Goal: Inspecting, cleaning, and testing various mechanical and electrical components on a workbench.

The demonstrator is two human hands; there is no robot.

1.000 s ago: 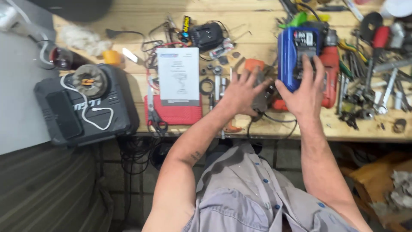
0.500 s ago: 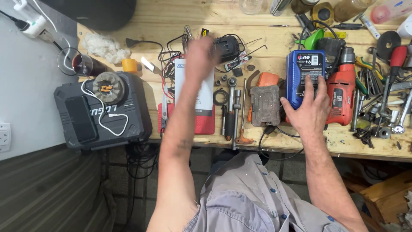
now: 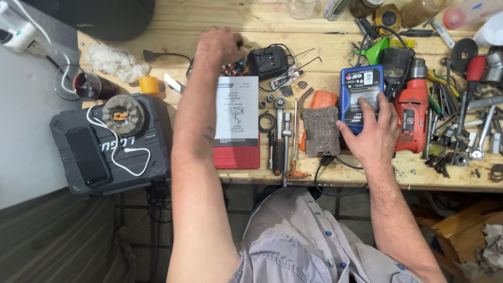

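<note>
Right hand lies flat, fingers spread wide, on the lower face of the blue battery pack; nothing is gripped. The pack rests on the wooden workbench, touching the red drill on one side, with the grey bit case just beside it on the other. Left hand reaches well apart from the pack, past the white manual, fingers curled downward over small coloured parts beside the black charger. Whether it grips anything cannot be told.
</note>
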